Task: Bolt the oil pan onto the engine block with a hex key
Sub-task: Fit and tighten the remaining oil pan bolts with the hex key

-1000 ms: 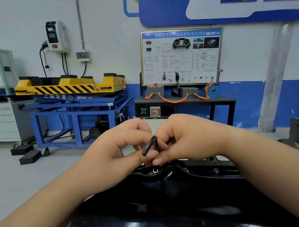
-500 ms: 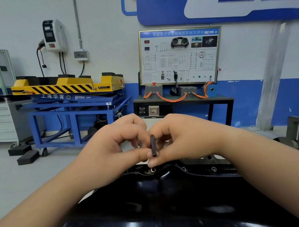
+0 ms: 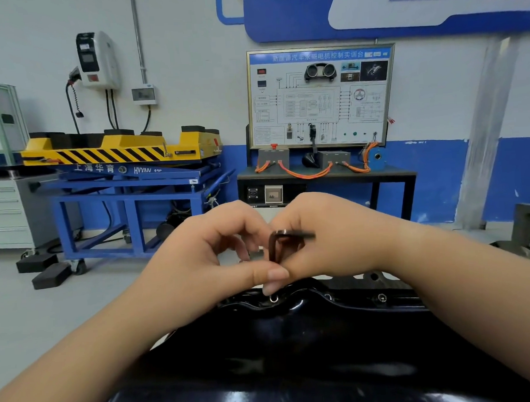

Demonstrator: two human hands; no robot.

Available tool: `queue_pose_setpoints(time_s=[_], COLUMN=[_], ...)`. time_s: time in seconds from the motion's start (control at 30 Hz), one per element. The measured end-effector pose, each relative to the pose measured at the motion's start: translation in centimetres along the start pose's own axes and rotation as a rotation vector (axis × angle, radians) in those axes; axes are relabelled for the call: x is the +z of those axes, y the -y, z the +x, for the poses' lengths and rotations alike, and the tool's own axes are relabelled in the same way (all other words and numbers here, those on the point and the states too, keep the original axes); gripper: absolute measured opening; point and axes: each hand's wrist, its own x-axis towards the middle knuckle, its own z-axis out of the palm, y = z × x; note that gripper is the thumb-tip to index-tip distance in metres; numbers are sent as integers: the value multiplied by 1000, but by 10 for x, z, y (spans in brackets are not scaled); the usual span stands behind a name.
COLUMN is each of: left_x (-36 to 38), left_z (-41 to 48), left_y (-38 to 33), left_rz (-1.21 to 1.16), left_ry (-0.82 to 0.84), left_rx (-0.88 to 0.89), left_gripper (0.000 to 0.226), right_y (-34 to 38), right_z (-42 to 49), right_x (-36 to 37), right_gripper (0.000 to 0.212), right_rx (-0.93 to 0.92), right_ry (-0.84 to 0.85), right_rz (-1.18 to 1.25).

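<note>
A glossy black oil pan (image 3: pixel 294 351) fills the bottom of the view, its far flange carrying bolts (image 3: pixel 382 298). Above the flange's middle bolt hole (image 3: pixel 273 298) both hands meet around a black L-shaped hex key (image 3: pixel 273 246). My right hand (image 3: pixel 335 237) pinches the key, whose short arm points right across its fingers. My left hand (image 3: pixel 205 258) has its thumb against the key's lower shaft and its fingers curled above. The key's tip is hidden behind the thumbs.
Across the grey floor stand a blue lift table with a yellow striped platform (image 3: pixel 119 152), a black bench with a wiring training board (image 3: pixel 320 98), a grey drawer cabinet (image 3: pixel 3 212) at left and a metal stand (image 3: pixel 529 228) at right.
The hex key has turned in my fingers: its visible arm went from tilted, to upright, and now the short arm points right. Both hands stay over the same flange hole.
</note>
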Motion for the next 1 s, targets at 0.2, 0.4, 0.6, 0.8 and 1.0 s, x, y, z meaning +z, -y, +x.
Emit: queue_pose_setpoints(time_s=[0.2,0.4,0.6,0.8,1.0], left_x=[-2,-3,-3,-1,-2], left_z=[1,-1,-2,0,0], left_y=[2,1,0,1,2], left_rz=[28,63,-1,20,13], left_ry=[-8,33,21,-21,-19], left_rx=[-25,8,4,-25,-24], left_gripper=[27,22,22,31,23], right_y=[0,-3,-4,-1,-1], right_z=[1,-3,1,2,-1], right_x=[2,-3,-2,3,-1], right_gripper=[31,33,38,25,21], right_rx=[5,32,6,-1,21], right_ry=[-4,81,-11,-50,28], right_rz=[-4,167,94,6,78])
